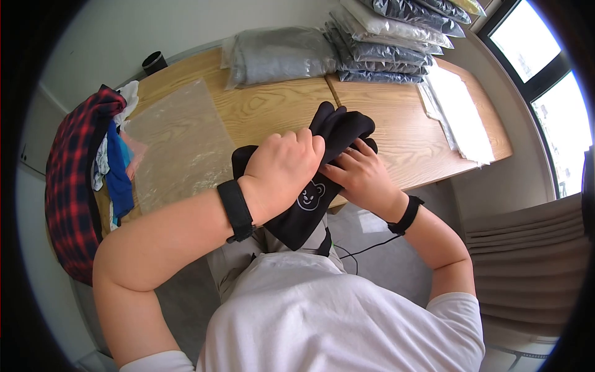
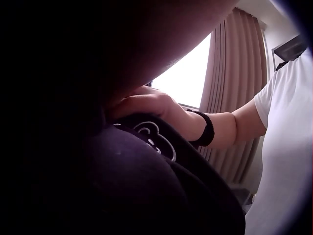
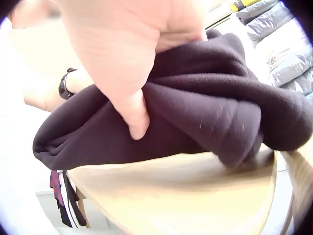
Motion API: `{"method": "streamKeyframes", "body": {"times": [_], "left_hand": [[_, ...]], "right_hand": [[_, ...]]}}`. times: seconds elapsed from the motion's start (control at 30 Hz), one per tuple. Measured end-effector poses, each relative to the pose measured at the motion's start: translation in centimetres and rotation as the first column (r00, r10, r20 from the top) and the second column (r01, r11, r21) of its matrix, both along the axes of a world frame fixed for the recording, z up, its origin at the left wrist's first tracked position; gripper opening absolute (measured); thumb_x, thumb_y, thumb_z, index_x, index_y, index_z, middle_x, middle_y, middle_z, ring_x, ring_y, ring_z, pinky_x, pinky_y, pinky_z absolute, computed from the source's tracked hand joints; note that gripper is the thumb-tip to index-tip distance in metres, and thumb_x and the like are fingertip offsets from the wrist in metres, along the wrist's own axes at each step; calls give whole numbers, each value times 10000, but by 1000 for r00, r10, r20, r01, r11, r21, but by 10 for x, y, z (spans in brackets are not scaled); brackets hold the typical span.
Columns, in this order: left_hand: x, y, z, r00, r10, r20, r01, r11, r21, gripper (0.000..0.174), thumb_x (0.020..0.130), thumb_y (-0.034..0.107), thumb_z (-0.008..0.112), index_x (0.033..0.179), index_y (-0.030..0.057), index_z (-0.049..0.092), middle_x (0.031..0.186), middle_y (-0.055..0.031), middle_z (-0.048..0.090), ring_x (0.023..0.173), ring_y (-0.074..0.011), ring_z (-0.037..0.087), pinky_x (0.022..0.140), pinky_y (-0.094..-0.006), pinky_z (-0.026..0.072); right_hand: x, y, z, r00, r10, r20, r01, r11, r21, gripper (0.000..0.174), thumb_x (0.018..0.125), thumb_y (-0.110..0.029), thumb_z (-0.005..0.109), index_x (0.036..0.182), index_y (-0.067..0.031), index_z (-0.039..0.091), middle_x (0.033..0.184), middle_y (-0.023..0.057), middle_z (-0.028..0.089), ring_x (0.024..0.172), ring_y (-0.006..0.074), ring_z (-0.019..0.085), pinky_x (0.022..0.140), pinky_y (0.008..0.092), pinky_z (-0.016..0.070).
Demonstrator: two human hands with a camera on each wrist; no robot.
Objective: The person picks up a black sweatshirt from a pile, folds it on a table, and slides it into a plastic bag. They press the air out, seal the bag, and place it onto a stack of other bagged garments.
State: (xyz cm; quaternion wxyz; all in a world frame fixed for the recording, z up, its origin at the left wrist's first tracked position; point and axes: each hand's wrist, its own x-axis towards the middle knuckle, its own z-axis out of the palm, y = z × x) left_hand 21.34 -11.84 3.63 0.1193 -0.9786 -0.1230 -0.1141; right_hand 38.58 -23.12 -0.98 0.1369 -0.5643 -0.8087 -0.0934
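Observation:
A black fabric garment (image 1: 296,226) with a white-outlined bear face (image 1: 311,196) is bunched between both hands at the table's near edge. My left hand (image 1: 282,166) grips its upper left part, fingers curled into the cloth. On the other side, my right hand (image 1: 364,172) holds the folds. The right wrist view shows the right thumb (image 3: 138,120) pressed along the cloth, with thick rolled folds (image 3: 230,122) sticking out past the hand. Dark cloth and shadow fill much of the left wrist view, where the bear outline (image 2: 155,142) shows below the right hand (image 2: 151,104).
A clear plastic bag (image 1: 180,139) lies flat on the wooden table (image 1: 266,111). Bagged garments (image 1: 384,43) are stacked at the back, beside another bagged one (image 1: 279,56). White sheets (image 1: 455,111) lie right. A plaid shirt (image 1: 77,180) and other clothes are heaped left.

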Motion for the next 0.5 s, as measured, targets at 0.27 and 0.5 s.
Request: {"method": "streamKeyframes", "body": {"times": [0.27,0.5], "left_hand": [[-1,0,-11,997,-62,53,53,986,158,103,770,116,577,841,91,507,788,-37,503,756,-155,563,642,-272,471],[-6,1,-17,964,-257,71,237,948,211,83,750,147,590,806,102,549,751,-22,539,707,-142,553,621,-261,455]], "right_hand": [[1,-2,-19,970,-89,228,-67,800,597,79,753,-222,632,814,-240,678,1369,-3,500,1328,249,373,1122,529,170],[-8,9,24,992,-34,123,24,996,85,66,665,-200,661,717,-195,702,1468,61,383,1286,271,401,1027,424,321]]}}
